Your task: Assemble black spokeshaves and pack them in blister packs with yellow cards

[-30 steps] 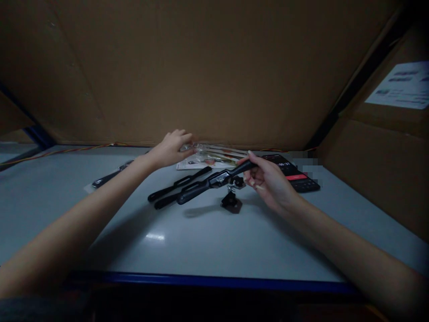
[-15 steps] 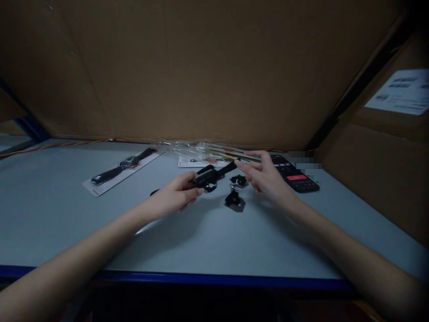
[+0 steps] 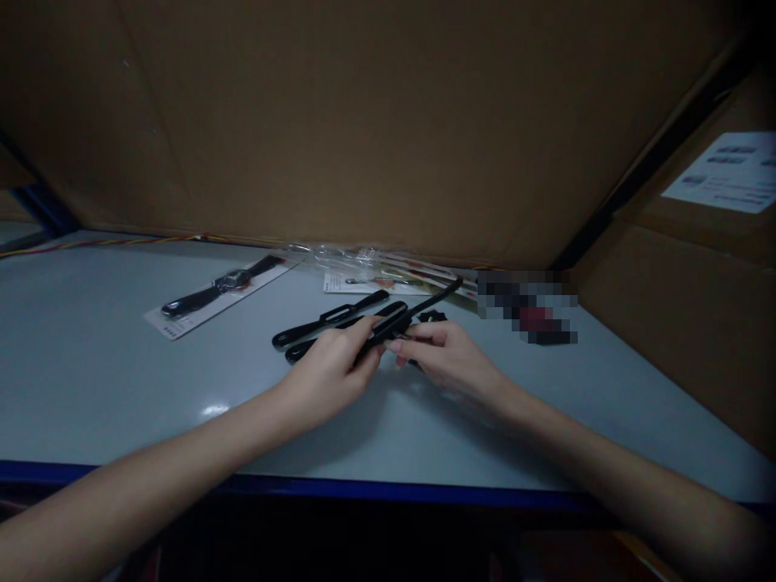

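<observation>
Held piece: slim black strap, matte plastic or rubber, with a flat, slotted middle section and a long tapering tail, lifted just above the tabletop between both hands, tail angled up toward the far right.

Left hand: bare left hand, fingers curled closed over the strap's near end, a firm wraparound hold.

Right hand: bare right hand, fingers drawn nearly closed in a pinch on the strap, fingertips just beside the left hand.

Loose parts: second black strap, flat and slotted, lying just beyond the hands; third black strap, its far part hidden behind the left hand; small black fitting, mostly blocked by the right hand.

Farther back: wristwatch with a black band, laid on a white card; crinkled clear plastic bags along the back edge; printed sheet below them; pixelated patch hiding whatever lies there.

Setting: smooth, glossy pale grey tabletop with blue edge trim; brown cardboard wall behind, bearing a printed white label at right; thin twisted red-and-yellow wire along the back.
</observation>
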### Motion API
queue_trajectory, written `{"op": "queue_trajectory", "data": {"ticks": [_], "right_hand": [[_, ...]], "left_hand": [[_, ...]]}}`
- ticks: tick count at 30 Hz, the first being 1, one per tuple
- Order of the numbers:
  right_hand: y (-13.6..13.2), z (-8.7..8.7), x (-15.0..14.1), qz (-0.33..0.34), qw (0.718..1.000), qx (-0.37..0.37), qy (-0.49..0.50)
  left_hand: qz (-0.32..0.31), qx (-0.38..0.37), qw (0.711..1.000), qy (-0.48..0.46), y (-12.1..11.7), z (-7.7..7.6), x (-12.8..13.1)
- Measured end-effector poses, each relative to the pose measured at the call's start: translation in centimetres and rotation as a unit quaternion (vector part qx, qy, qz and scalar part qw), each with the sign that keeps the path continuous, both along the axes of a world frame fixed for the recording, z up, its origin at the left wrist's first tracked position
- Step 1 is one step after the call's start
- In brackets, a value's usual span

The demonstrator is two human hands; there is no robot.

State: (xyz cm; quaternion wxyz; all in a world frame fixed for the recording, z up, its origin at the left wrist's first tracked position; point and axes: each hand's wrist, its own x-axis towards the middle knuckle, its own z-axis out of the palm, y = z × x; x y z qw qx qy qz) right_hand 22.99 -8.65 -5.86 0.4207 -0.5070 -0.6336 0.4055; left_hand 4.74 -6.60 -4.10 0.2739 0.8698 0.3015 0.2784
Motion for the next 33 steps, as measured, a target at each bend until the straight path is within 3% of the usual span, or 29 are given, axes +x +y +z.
{"op": "queue_trajectory", "data": {"ticks": [3,5,9,14,18,22,28,33], "right_hand": [[-0.4,0.4,0.0,-0.032,0.998,0.039,-0.026],[-0.9,0.7,0.1,-0.054,0.986,0.108,-0.118],[-1.7,1.3,0.4,-0.090,0.915,0.245,-0.308],[-1.9,1.5,0.9,-0.054,0.872,0.305,-0.380],[-1.5,1.3,1.5,-0.081,0.858,0.330,-0.386],[-1.3,1.3,1.7,-0.112,0.865,0.337,-0.353],[-1.8,1.6,1.6,-0.054,0.906,0.286,-0.308],[-1.8,1.5,1.8,-0.038,0.918,0.258,-0.298]], "left_hand": [[0.004,0.010,1.000,0.012,0.1,-0.1,0.0],[0.009,-0.003,1.000,0.008,0.3,-0.2,0.0],[0.023,-0.096,0.995,-0.023,0.6,-0.4,0.1],[0.037,-0.250,0.966,-0.048,0.8,-0.4,0.3],[0.037,-0.303,0.950,-0.068,1.0,-0.1,0.3],[0.018,-0.332,0.940,-0.081,1.0,0.2,0.4],[0.034,-0.357,0.929,-0.092,0.8,0.6,0.6],[0.048,-0.354,0.930,-0.090,0.8,0.7,0.6]]}}
